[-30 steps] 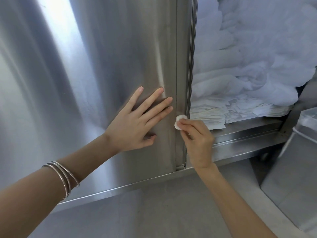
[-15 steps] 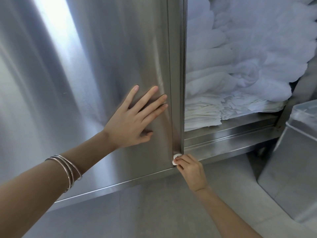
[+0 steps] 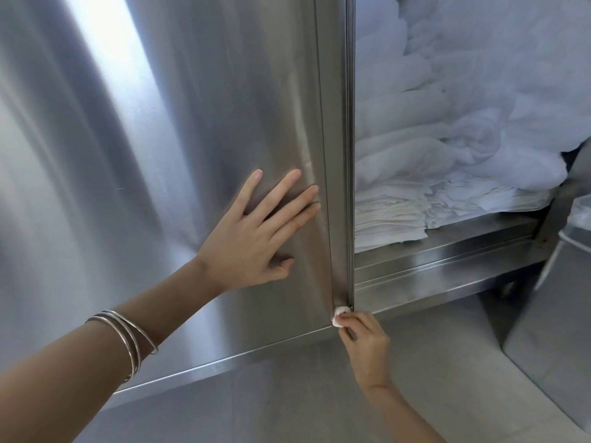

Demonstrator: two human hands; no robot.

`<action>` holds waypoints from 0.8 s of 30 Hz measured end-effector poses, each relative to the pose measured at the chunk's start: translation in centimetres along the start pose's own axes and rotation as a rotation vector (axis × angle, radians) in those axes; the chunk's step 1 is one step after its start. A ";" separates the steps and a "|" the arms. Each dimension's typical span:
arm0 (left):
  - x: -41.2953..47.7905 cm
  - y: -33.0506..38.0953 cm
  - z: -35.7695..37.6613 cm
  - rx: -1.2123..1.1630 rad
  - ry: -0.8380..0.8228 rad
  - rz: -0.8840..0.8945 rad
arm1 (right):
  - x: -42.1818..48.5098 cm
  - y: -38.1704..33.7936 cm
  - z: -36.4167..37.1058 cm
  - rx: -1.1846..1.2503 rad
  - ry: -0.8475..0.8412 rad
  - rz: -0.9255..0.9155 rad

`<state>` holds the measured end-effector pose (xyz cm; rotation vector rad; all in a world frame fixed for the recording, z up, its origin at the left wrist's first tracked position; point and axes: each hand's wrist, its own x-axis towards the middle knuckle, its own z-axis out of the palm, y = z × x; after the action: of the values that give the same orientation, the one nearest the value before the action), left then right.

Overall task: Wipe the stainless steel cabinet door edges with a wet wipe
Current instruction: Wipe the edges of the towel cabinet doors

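Left hand (image 3: pixel 252 238) lies flat, fingers spread, on the cabinet door (image 3: pixel 160 155). At the bottom of the door edge (image 3: pixel 339 187) the right hand (image 3: pixel 364 343) pinches the wet wipe (image 3: pixel 339 315): soft, light, likely slippery, so a firm fingertip pinch suits it. Free room is upward along the edge; linen (image 3: pixel 447 155) lies right.

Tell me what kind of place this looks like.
Probably a linen storeroom or commercial laundry: a stainless steel cabinet door, piles of white linen on the steel shelf inside, and a metal bin beside it.
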<state>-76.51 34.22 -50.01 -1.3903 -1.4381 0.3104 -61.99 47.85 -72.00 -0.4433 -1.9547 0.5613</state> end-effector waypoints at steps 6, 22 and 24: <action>0.0 0.0 0.0 -0.005 -0.001 -0.009 | 5.2 -3.2 -1.9 0.085 0.077 -0.033; 2.2 -8.0 -5.3 -0.021 -0.005 -0.249 | 18.0 -13.4 -5.8 0.291 0.316 -0.207; 2.2 -8.6 -5.5 -0.011 -0.017 -0.239 | 15.9 -13.2 -5.3 0.327 0.246 -0.194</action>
<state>-76.55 31.02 -40.07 -1.2114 -1.6042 0.1609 -64.74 46.48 -50.89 -0.1081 -1.6126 0.6534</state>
